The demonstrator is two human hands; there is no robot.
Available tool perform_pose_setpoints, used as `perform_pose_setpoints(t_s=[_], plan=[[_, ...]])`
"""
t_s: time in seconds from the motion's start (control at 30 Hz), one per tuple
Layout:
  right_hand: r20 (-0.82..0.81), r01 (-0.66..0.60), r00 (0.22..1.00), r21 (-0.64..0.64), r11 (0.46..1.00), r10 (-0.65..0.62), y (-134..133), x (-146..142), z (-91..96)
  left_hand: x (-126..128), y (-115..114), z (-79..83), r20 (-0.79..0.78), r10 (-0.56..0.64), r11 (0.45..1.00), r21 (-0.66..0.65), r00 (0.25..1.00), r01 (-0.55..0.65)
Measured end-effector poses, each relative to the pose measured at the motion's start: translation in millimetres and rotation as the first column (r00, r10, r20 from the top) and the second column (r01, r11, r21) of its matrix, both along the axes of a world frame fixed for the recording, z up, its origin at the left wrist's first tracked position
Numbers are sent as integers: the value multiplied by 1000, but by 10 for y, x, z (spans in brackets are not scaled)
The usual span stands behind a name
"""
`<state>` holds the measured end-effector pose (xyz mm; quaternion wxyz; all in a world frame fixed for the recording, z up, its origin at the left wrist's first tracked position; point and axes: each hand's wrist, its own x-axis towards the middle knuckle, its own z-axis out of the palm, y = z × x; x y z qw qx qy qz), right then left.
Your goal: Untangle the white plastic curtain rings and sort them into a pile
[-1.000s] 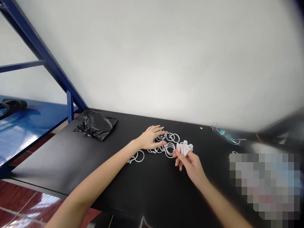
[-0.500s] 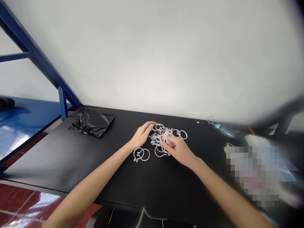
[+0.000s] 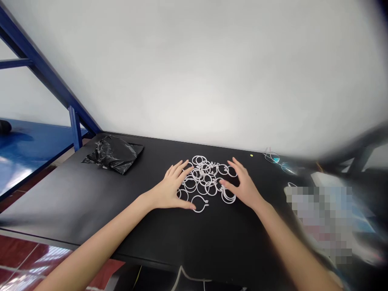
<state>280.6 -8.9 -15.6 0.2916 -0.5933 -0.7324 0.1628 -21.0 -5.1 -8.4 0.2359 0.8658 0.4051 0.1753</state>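
Observation:
Several white open rings with small clasp ends, like curtain rings (image 3: pixel 207 178), lie spread in an overlapping cluster on the black table (image 3: pixel 145 234). On the cluster's left side rests my left hand (image 3: pixel 171 188), its fingers spread; the thumb touches or nearly touches a single ring (image 3: pixel 198 204) at the near edge. My right hand (image 3: pixel 244 186) curves around the right side of the cluster, thumb and fingers apart, by a few stacked rings (image 3: pixel 228 197). Neither hand grips a ring. The left fingers partly cover some rings.
A crumpled black plastic bag (image 3: pixel 117 153) lies at the back left. Eyeglasses (image 3: pixel 274 157) rest near the wall on the right, before a blurred package (image 3: pixel 321 222). A blue metal frame (image 3: pixel 75 127) stands at the left, and a white wall (image 3: pixel 194 81) rises behind.
The heaped rings are now spread flatter and wider. My right hand has let go of the rings it held and moved right. My left hand has spread its fingers and shifted nearer.

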Motion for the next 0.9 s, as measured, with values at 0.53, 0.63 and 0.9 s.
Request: perform_pose_setpoints(t_s=[0.53,0.63,0.9], plan=[[-97,-121,986,136,983,134,-107,-163,-81,404,238,-93,153,39,993,106,987,-56],[-174,-88,976,252,964,134,-124,-168,0,329,230,-75,222,89,982,141,971,-123],[-119,-222,962,192,956,247,-180,-100,148,312,110,51,195,-5,947,315,981,-58]])
